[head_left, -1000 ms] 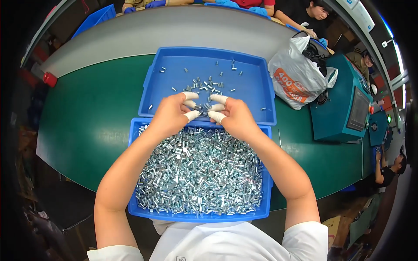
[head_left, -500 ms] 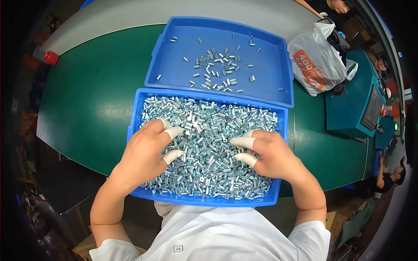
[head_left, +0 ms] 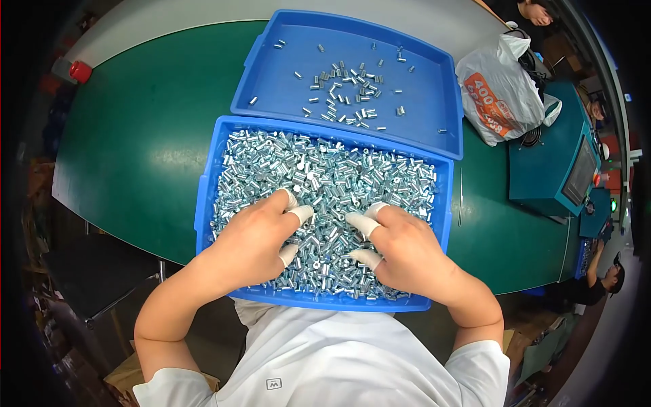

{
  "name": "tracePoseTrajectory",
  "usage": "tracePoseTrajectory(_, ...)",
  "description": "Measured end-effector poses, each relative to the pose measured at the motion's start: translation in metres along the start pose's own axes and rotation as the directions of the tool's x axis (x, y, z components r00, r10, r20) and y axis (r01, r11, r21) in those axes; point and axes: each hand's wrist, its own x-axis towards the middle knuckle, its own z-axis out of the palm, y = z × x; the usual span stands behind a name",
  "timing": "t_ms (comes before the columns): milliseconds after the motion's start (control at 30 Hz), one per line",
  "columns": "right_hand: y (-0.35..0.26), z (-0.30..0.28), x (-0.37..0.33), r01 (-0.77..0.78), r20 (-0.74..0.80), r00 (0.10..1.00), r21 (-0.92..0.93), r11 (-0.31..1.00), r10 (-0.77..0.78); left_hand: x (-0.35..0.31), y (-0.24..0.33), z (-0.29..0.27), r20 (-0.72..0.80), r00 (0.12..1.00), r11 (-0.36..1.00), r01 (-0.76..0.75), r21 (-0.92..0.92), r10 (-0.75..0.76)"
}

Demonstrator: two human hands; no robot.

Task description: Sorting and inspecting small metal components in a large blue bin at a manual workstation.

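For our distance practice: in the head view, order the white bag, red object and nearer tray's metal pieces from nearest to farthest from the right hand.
1. Metal pieces, right at the right hand, in the nearer tray.
2. White bag, ahead and to the right.
3. Red object, at the far left.

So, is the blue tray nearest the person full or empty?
Well filled: in the near tray, small metal pieces spread from wall to wall, hiding its floor.
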Motion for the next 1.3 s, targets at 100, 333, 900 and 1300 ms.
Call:
tracePoseTrajectory(100, 0.0, 0.009, 0.011, 0.011, -0.01, 1.0, -0.029, 1.0, -0.011, 0.004, -0.002, 0.008, -0.067, 0.998, 1.0, 0.001, 0.027, 0.001)
tracePoseTrajectory(333, 0.001, 0.02, 0.032, 0.112, -0.088, 0.99, 0.008, 0.994, -0.111, 0.018, -0.008, 0.016, -0.148, 0.987, 0.998, -0.06, 0.026, 0.063)
tracePoseTrajectory(900, 0.011, 0.025, 0.026, 0.218, -0.118, 0.968, -0.033, 0.975, -0.22, 0.005, -0.019, 0.011, -0.21, 0.977, 0.99, -0.056, -0.127, 0.028)
tracePoseTrajectory(1300, 0.013, 0.033, 0.034, 0.258, -0.184, 0.947, -0.048, 0.965, -0.263, 0.0, -0.024, 0.016, -0.323, 0.944, 0.997, -0.081, -0.017, 0.071)
